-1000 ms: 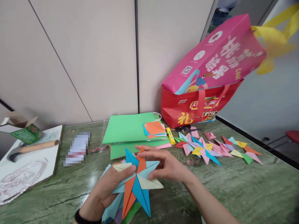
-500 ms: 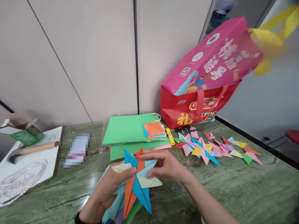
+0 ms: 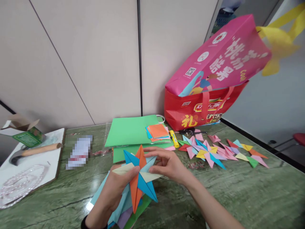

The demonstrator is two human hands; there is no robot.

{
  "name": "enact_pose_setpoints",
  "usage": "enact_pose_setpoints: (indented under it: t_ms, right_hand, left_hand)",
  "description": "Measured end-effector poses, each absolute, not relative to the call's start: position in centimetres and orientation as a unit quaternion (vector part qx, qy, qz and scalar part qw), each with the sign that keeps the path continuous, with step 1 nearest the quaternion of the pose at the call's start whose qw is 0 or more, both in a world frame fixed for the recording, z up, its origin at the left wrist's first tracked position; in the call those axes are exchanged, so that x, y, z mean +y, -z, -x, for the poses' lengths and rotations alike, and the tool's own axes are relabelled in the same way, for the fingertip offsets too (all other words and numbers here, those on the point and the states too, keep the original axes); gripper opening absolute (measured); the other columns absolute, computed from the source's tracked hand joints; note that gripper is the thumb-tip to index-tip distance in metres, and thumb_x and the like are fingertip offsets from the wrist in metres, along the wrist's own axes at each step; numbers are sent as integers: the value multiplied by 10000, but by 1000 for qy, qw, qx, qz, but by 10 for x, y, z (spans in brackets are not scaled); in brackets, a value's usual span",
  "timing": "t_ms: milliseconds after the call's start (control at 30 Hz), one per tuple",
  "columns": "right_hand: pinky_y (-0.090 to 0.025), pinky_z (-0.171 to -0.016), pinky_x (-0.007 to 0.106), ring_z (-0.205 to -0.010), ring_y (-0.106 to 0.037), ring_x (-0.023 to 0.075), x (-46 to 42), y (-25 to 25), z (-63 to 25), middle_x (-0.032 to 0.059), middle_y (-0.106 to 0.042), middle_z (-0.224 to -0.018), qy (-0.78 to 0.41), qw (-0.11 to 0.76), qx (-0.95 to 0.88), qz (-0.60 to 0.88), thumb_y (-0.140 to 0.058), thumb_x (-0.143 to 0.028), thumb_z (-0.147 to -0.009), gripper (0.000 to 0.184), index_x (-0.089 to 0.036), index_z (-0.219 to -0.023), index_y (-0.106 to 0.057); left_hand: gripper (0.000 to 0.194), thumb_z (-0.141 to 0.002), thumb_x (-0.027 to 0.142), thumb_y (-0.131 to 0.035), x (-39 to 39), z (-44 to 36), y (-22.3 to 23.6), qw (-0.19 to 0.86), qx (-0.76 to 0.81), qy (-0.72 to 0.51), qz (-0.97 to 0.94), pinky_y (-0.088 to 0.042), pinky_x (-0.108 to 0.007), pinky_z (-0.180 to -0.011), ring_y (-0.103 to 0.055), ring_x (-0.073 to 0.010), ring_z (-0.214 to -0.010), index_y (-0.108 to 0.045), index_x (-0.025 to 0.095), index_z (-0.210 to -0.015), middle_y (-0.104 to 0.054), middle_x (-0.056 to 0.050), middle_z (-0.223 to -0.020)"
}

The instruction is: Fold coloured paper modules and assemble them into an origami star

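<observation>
An eight-pointed folded paper star [image 3: 145, 182] in orange, blue, pale blue and cream is held up between both hands. My left hand [image 3: 116, 186] grips its left side, thumb pressed near the centre and fingers hidden behind. On the other side, my right hand [image 3: 170, 163] pinches the pale blue point at the upper right, its index finger along the top and thumb by the cream point. Below the star lie loose coloured paper sheets [image 3: 122, 208], partly covered by my left hand and the star.
Green paper [image 3: 131, 130] carries small coloured squares [image 3: 157, 131], beside a yellow glue stick [image 3: 174, 139]. Finished paper stars [image 3: 207, 151], scissors [image 3: 189, 131] and a red bag [image 3: 181, 111] are at right. A sickle-like tool [image 3: 35, 152] and a box [image 3: 26, 132] lie left.
The star has tilted: its lower points now sit higher and slightly to the right. Both hands keep their hold on it. The view has shifted slightly.
</observation>
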State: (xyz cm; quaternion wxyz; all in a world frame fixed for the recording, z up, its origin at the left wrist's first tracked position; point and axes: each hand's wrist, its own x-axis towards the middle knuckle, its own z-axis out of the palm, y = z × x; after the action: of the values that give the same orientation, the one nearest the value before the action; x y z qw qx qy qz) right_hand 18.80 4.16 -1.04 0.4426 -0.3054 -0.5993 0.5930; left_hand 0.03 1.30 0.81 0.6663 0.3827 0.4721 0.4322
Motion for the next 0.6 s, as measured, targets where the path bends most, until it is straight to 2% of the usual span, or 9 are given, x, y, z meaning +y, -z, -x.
enact_pose_setpoints:
  t_ms: [133, 233, 333, 467, 600]
  right_hand:
    - [-527, -732, 298, -926, -588, 186, 40, 6, -190, 41, -492, -1251, -598, 435, -606, 294, -786, -243, -608, 459, -294, -1045, -658]
    - [-516, -707, 279, -847, -592, 168, 41, 7, -189, 29, -580, -1004, -595, 437, -613, 282, -787, -247, -611, 395, -257, -992, -685]
    - [-496, -646, 256, -778, -573, 159, 41, 11, -186, 24, -597, -829, -567, 451, -627, 287, -777, -276, -627, 272, -221, -887, -720]
    - [-486, -593, 241, -750, -587, 160, 41, 16, -180, 36, -617, -827, -569, 476, -600, 299, -804, -279, -579, 212, -207, -767, -739]
    - [-512, -625, 260, -780, -614, 176, 40, 15, -179, 46, -642, -864, -578, 483, -568, 333, -808, -265, -559, 205, -195, -737, -735]
  left_hand:
    - [159, -613, 285, -763, 14, 0, -12, 647, 492, -467, -347, -491, -265, -585, -625, -178, -581, -674, 154, -629, -702, -24, -627]
    - [191, -602, 295, -771, 14, 2, -14, 657, 491, -468, -328, -490, -272, -580, -623, -178, -575, -662, 142, -638, -691, -28, -608]
    - [208, -587, 294, -781, 14, 2, -13, 656, 496, -469, -320, -482, -267, -563, -613, -170, -564, -655, 133, -629, -677, -24, -599]
    - [218, -556, 301, -793, 15, -1, -8, 623, 515, -491, -324, -470, -255, -530, -599, -166, -546, -663, 134, -608, -659, -10, -567]
    - [189, -534, 288, -793, 16, -3, -5, 594, 523, -522, -317, -458, -244, -489, -579, -156, -505, -662, 154, -559, -658, -3, -559]
